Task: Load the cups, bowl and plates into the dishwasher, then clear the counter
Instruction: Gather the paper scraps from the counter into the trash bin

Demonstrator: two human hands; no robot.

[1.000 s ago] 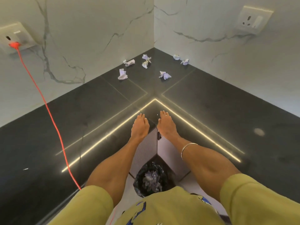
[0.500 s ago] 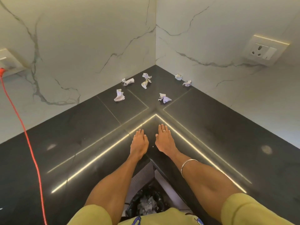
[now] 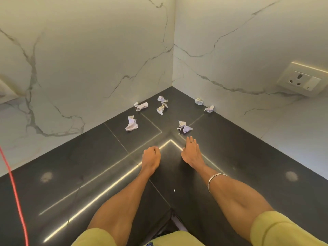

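Several crumpled bits of white and lilac paper lie in the corner of the black counter (image 3: 71, 174). The nearest scrap (image 3: 184, 127) sits just beyond the fingertips of my right hand (image 3: 190, 152), which lies flat over the counter with straight fingers, a ring and a bangle on that arm. Another scrap (image 3: 131, 123) lies further left, ahead of my left hand (image 3: 151, 157), whose fingers are curled under with nothing visible in them. More scraps (image 3: 161, 108) rest close to the walls. No cups, bowl or plates are in view.
White marble walls meet at the corner behind the scraps. A wall socket (image 3: 301, 80) is on the right wall. A red cable (image 3: 16, 192) hangs down across the counter's left side. The counter's inner edge is below my arms.
Both hands have moved forward across the counter toward the scraps. My left hand's fingers have curled in. The bin below has dropped out of view.
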